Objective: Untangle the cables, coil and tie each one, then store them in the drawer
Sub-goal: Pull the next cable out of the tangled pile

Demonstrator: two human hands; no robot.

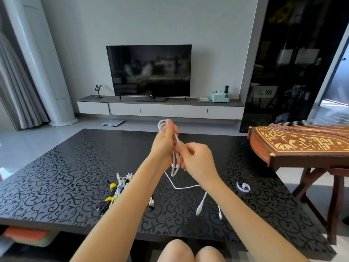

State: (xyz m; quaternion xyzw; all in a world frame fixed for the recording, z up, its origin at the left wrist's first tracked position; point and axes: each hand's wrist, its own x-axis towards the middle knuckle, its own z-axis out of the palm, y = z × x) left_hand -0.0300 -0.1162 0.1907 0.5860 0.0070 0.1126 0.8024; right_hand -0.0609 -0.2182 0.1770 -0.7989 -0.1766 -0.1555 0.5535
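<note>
The left arm [132, 186] hides some tied cables [115, 190], the left hand [164, 142] covers part of the white cable [186, 187], and the right edge cuts the zither [302, 142].

A home living room: a flat-screen television [149, 69] stands on a wall-hung media console [156, 110], facing a black scroll-patterned coffee table [66, 167]. Grey curtains [11, 82] and a white tower air conditioner [39, 63] fill the left corner, a guzheng [302, 144] on its stand sits right, beside a dark glass cabinet [292, 63].
</note>
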